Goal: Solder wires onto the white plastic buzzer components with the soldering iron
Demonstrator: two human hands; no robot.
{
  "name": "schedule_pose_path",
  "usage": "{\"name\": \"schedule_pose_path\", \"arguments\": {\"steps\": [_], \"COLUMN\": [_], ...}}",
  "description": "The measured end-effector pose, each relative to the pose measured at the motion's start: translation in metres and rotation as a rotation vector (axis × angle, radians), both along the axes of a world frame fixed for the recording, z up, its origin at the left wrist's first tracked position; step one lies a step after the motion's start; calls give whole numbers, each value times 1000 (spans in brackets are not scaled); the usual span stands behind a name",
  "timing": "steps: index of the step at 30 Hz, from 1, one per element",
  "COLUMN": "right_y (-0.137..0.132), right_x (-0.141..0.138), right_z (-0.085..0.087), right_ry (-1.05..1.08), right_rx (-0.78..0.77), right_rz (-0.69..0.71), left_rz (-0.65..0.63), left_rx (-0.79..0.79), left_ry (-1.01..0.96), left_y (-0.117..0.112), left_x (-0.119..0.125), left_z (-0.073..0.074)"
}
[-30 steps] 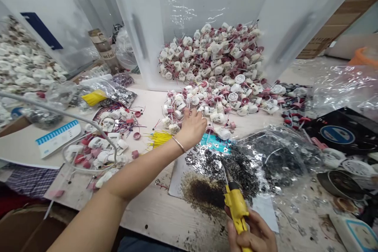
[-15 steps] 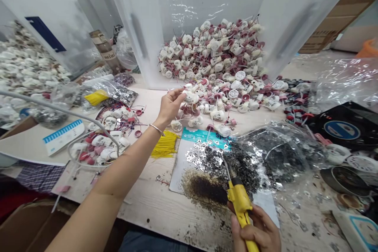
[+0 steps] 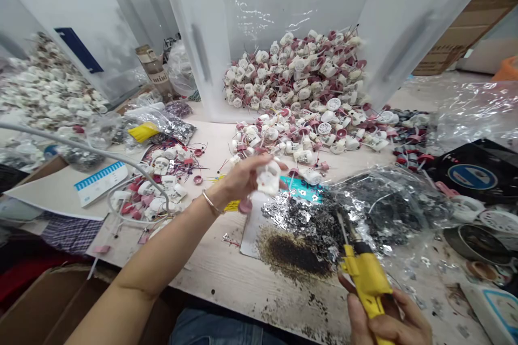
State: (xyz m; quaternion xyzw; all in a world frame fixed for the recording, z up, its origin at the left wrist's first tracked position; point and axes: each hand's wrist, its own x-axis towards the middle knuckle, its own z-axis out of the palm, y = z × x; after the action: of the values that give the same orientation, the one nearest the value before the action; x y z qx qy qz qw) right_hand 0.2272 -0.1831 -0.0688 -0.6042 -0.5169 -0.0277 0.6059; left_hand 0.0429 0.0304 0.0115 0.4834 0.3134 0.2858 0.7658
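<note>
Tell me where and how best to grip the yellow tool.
I'd take the yellow tool by its handle, coming from the near side, as the right hand does: the thick handle runs back toward the wearer, while the slim metal tip points away, beyond the black collar.

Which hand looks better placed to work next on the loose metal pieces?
Probably the right hand: it grips the yellow tool, whose tip points toward the metal pieces, while the left hand is occupied with a white plastic part.
</note>
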Motion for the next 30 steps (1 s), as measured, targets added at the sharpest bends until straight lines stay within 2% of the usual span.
{"name": "schedule_pose_path", "arguments": {"steps": [2,5,6,8,10,12,15,18,19,21,23,25,28,30], "right_y": [2,8,10,13,15,14,10,4,1,-4,-8,-11,-14,-16], "right_x": [-2,-9,-12,-17,-18,-17,-13,-7,-6,-5,-7,-10,-13,-14], "right_z": [6,10,10,6,-1,-10,-21,-23,-22,-18,-14,-12,-13,-15], "right_ry": [40,119,117,86,28,-64,-158,-204,-210,-208,-196,-174,-122,-92], "right_rx": [-25,-60,-82,-160,-227,-235,-201,-208,-202,-182,-168,-150,-136,-135], "right_rz": [0,76,109,180,243,262,284,292,275,230,198,197,230,237], "left_rz": [-247,-562,-637,-695,-643,-560,-375,-193,-197,-297,-408,-455,-443,-344], "left_rx": [-81,-194,-202,-161,-23,187,522,770,811,823,816,863,916,840], "left_ry": [85,183,217,298,398,477,610,808,859,944,1010,1053,1011,932], "left_y": [-26,-59,-67,-79,-87,-91,-100,-118,-126,-145,-162,-174,-177,-172], "left_x": [7,19,22,26,28,25,13,-6,-12,-20,-24,-25,-26,-28], "left_z": [-1,-12,-18,-28,-36,-37,-31,-24,-24,-29,-39,-50,-59,-60]}}
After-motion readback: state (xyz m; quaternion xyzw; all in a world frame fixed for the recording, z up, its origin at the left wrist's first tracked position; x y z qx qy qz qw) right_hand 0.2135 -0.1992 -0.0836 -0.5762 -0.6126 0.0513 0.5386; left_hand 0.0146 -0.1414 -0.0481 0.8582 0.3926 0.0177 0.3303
